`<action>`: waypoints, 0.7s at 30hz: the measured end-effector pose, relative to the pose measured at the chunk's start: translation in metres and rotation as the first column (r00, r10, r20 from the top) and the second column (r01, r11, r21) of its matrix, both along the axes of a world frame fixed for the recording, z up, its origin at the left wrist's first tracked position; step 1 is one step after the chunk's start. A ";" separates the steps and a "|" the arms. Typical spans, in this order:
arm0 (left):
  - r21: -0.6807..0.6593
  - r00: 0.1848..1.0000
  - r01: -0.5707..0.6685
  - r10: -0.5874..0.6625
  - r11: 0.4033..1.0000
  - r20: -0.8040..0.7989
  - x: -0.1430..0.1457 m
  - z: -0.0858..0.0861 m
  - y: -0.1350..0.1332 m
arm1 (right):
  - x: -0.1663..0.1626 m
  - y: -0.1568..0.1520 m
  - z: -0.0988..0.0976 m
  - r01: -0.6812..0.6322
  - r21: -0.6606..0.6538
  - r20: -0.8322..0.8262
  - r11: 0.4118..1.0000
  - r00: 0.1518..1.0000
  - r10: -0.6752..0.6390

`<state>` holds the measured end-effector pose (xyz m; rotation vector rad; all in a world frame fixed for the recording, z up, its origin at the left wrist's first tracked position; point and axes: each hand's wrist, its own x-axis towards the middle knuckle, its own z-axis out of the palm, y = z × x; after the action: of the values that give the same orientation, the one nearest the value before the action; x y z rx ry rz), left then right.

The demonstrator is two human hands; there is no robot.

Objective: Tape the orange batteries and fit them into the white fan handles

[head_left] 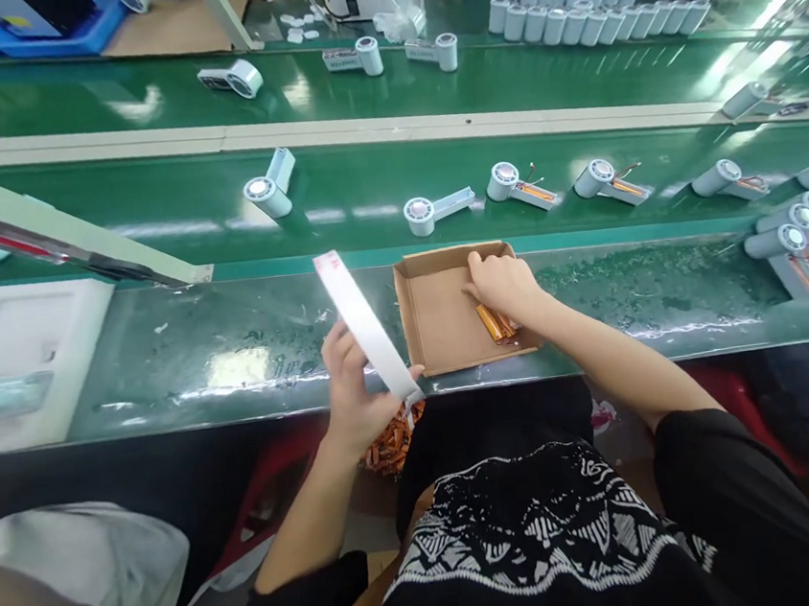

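Observation:
My left hand (352, 390) is closed around a large white roll of tape (371, 331), held tilted and nearly edge-on to me above the bench's front edge. My right hand (504, 283) reaches into a shallow cardboard box (442, 323), its fingers curled downward near the far right corner. What the right fingers grip, if anything, is hidden beneath the hand. Under that wrist, a few orange-wrapped battery cells (494, 322) lie in the box's right side.
Light-blue handheld fan bodies (420, 214) lie spaced along the green conveyor belt (348, 174); several more cluster at right (789, 243). Below the bench edge is a heap of orange cells (390, 444). A white foam tray (19, 353) and slanted metal post (78, 226) stand left. Another person sits at lower left.

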<state>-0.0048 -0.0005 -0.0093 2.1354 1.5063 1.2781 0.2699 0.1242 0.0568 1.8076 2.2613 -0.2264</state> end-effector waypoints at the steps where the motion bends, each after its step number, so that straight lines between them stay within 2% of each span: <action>1: 0.037 1.000 0.020 -0.020 0.999 -0.013 0.003 0.004 0.002 | -0.004 0.004 -0.002 -0.007 -0.016 0.003 1.000 1.000 0.007; 6: 0.188 0.989 0.107 -0.085 0.976 -0.119 0.003 0.015 0.003 | 0.007 0.006 -0.007 -0.075 -0.059 -0.049 0.995 0.996 0.073; 8: 0.217 0.984 0.117 -0.085 0.969 -0.154 0.001 0.016 0.003 | 0.020 0.003 -0.006 -0.177 -0.021 -0.240 0.984 0.956 0.167; 9: 0.224 0.983 0.113 -0.076 0.968 -0.167 0.000 0.016 0.002 | 0.026 0.000 -0.005 -0.219 0.043 -0.388 0.975 0.895 0.218; 10: 0.230 0.982 0.106 -0.066 0.968 -0.178 0.000 0.016 0.002 | 0.032 -0.004 -0.004 -0.236 0.132 -0.541 0.963 0.796 0.269; 12: 0.238 0.978 0.099 -0.051 0.966 -0.200 -0.001 0.017 0.003 | 0.041 -0.014 0.001 -0.162 0.323 -0.744 0.933 0.566 0.356; 13: 0.243 0.975 0.104 -0.050 0.964 -0.218 -0.001 0.018 0.004 | 0.044 -0.021 0.005 -0.091 0.402 -0.775 0.911 0.495 0.392; 14: 0.249 0.969 0.117 -0.055 0.961 -0.242 -0.001 0.019 0.004 | 0.046 -0.029 0.009 -0.022 0.468 -0.774 0.883 0.471 0.422; 16: 0.260 0.953 0.147 -0.066 0.954 -0.296 -0.001 0.023 0.006 | 0.049 -0.047 0.018 0.064 0.549 -0.740 0.833 0.501 0.449; 17: 0.262 0.944 0.158 -0.068 0.952 -0.321 -0.001 0.025 0.006 | 0.050 -0.056 0.021 0.081 0.547 -0.739 0.833 0.515 0.435; 18: 0.259 0.936 0.166 -0.069 0.952 -0.345 -0.001 0.027 0.006 | 0.050 -0.065 0.024 0.087 0.507 -0.765 0.858 0.503 0.401; 19: 0.256 0.928 0.172 -0.070 0.951 -0.366 0.000 0.029 0.007 | 0.050 -0.073 0.026 0.082 0.427 -0.820 0.901 0.456 0.347; 21: 0.251 0.916 0.175 -0.064 0.952 -0.396 0.001 0.032 0.007 | 0.048 -0.087 0.027 0.038 0.191 -0.945 0.981 0.277 0.174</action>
<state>-0.0039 0.0060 0.0230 2.7526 1.3561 1.1346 0.3180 0.0371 0.0840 1.8649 3.1757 -1.5866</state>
